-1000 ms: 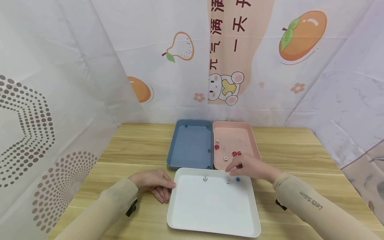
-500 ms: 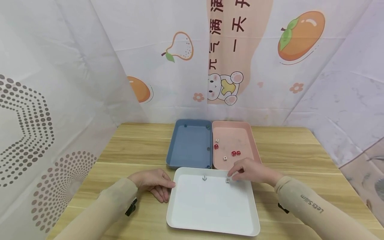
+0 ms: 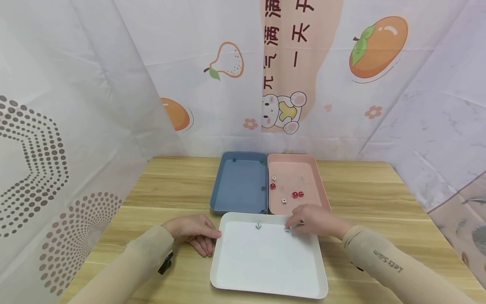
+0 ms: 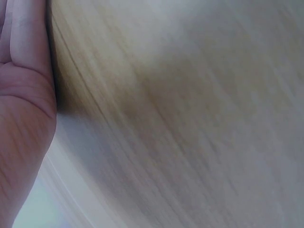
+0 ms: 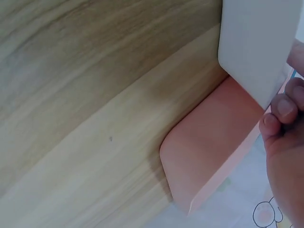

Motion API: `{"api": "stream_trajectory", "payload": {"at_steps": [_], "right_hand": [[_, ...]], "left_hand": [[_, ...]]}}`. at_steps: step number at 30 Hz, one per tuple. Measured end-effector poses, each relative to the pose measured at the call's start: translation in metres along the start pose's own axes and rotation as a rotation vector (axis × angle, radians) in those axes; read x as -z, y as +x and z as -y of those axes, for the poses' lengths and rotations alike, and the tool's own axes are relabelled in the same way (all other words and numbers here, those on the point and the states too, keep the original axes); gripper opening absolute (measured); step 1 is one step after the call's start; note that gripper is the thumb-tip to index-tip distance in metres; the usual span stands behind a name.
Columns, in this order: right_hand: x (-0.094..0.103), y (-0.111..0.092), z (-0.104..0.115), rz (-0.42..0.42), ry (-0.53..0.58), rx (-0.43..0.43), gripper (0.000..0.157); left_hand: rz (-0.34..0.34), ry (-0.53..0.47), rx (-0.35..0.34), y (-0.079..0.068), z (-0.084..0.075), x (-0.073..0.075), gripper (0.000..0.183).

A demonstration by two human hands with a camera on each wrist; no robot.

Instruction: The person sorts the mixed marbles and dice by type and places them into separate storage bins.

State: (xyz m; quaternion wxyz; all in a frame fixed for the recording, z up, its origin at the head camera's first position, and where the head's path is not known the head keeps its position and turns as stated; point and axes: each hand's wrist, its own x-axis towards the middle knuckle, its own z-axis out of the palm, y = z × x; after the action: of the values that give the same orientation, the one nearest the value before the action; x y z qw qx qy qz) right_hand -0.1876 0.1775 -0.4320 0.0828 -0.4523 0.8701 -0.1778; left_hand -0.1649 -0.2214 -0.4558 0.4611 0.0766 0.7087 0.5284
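A white tray (image 3: 267, 261) lies on the table in the head view. My left hand (image 3: 195, 231) rests at its left side, thumb on the rim and the other fingers loose on the outside. Over the tray's far right corner, my right hand (image 3: 313, 219) reaches down with bent fingers. Its fingertips are right at a pale die (image 3: 287, 229) with dark pips; I cannot tell whether they pinch anything. Another pale die (image 3: 258, 226) sits near the far rim. In the right wrist view the curled fingers (image 5: 285, 107) show beside the white tray's wall.
Behind the white tray stand a blue tray (image 3: 239, 185) and a pink tray (image 3: 303, 173), side by side. Red dice (image 3: 295, 194) and white dice (image 3: 284, 201) lie in the pink one. Small dark green dice (image 3: 234, 160) lie in the blue one. A patterned curtain (image 3: 228, 105) hangs behind.
My right hand has moved down into the white tray's far right corner, toward the pale die. The blue die seen there earlier is now out of sight. The left hand stays put.
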Motion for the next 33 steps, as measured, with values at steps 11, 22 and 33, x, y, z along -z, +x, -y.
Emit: {"api": "stream_trajectory", "payload": {"at_steps": [11,22,33], "right_hand": [[-0.0031,0.0020,0.0053,-0.088,-0.175,0.109,0.022],[-0.0061,0.0048,0.0068,-0.070,-0.187,0.032,0.016],[-0.0075,0.0042,0.0086,-0.050,-0.195,-0.006,0.010]], "left_hand": [[0.010,-0.003,0.003,0.0001,0.0015,0.0013,0.038],[0.008,0.000,-0.005,-0.0021,-0.0004,0.0003,0.037],[0.007,-0.007,-0.007,-0.0012,0.0007,-0.0001,0.037]]}}
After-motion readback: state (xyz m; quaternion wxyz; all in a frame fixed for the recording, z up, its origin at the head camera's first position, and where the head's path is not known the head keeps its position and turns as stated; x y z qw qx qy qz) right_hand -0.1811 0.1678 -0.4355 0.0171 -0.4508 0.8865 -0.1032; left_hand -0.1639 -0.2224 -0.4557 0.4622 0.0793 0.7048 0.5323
